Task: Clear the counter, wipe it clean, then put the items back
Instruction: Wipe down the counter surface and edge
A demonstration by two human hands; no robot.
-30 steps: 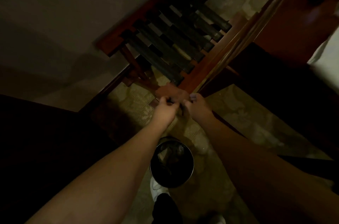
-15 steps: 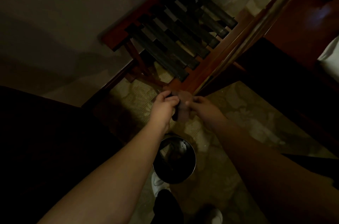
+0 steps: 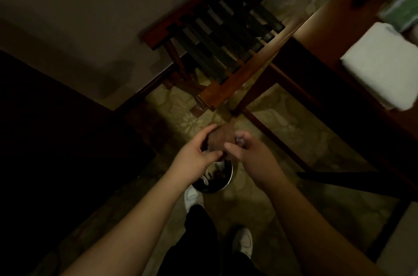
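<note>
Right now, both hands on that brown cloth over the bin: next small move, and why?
Probably shake the brown cloth out over the waste bin. The left hand and right hand pinch it directly above the bin's open mouth, so loosened crumbs would likely drop in, not onto the carpet.

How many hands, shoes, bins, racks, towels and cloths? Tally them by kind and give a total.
Hands: 2
Shoes: 2
Bin: 1
Rack: 1
Towel: 1
Cloth: 1
Total: 8

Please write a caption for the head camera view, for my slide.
Both hands, left and right, hold a brown cloth above a small bin.
</note>
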